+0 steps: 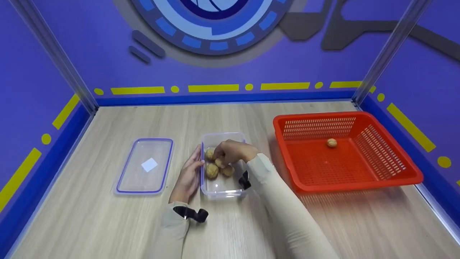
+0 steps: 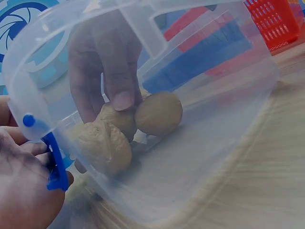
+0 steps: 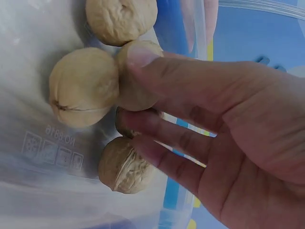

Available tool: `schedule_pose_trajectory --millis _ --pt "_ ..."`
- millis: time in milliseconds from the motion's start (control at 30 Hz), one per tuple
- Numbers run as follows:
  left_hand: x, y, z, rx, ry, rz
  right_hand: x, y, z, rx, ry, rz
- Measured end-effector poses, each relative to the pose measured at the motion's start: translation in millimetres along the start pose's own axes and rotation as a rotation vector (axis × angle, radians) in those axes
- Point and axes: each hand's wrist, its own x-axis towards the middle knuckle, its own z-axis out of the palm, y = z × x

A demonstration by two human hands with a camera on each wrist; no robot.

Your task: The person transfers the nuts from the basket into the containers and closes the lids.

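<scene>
My right hand [image 1: 233, 151] reaches down into a clear plastic food container [image 1: 224, 194]. Its thumb and fingers pinch a walnut [image 3: 136, 76], which sits against other walnuts inside. Several walnuts gather at the container's left side, among them a wrinkled walnut [image 1: 212, 170] and one with a visible seam [image 3: 83, 88]. At the left wall, my left hand [image 1: 188, 176] holds the container, thumb at the rim and fingers along the outside. A blue latch flap [image 2: 57, 162] hangs beside that palm. The container stands without its lid on the wooden table.
The clear lid [image 1: 140, 181] with a purple seal and a white square label lies left of the container. At the right stands a red perforated basket [image 1: 294, 169] with one walnut [image 1: 331, 142] in it. Blue-purple panels [image 1: 222, 79] enclose the table's back and sides.
</scene>
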Motion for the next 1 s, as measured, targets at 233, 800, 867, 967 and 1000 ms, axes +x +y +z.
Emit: schedule_pose_trajectory --millis 233,800,867,967,1000 --pt "1.2 1.1 0.4 0.012 -0.012 0.011 -1 0 -1 -0.005 -0.019 0.019" --pt "0.1 -0.8 -1.0 0.033 -0.006 0.009 -7 -3 -7 0.022 -0.021 0.033" --pt "0.2 -0.8 -1.1 0.033 -0.007 0.012 -8 -2 -9 0.019 -0.006 0.010" --pt "0.4 -0.7 -0.9 0.022 -0.006 0.009 -10 -2 -14 0.007 0.017 -0.012" --pt "0.4 -0.8 -0.8 0.018 -0.004 0.007 -10 -2 -15 -0.001 0.025 -0.019"
